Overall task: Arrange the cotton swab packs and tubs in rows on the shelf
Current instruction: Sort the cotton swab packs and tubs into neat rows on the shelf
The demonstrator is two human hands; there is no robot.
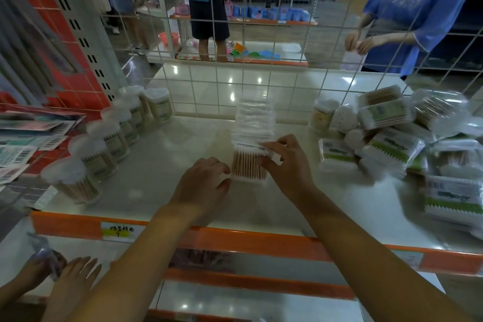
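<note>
A row of clear cotton swab packs (253, 123) runs from the wire back grid toward me down the middle of the white shelf (156, 165). The front pack (248, 165) stands upright, showing wooden sticks. My right hand (285, 162) grips its top right side. My left hand (203, 180) touches its left side with curled fingers. A line of round swab tubs (104, 144) with white lids stands along the shelf's left side. A loose heap of green-labelled swab packs (397, 136) lies at the right.
The shelf's front edge is an orange strip (235, 240) with a yellow price tag (119, 231). Another person's hands (60, 277) work on the lower shelf at bottom left. Behind the wire grid (261, 81) stand people and other shelves. Carded goods (23, 144) hang at left.
</note>
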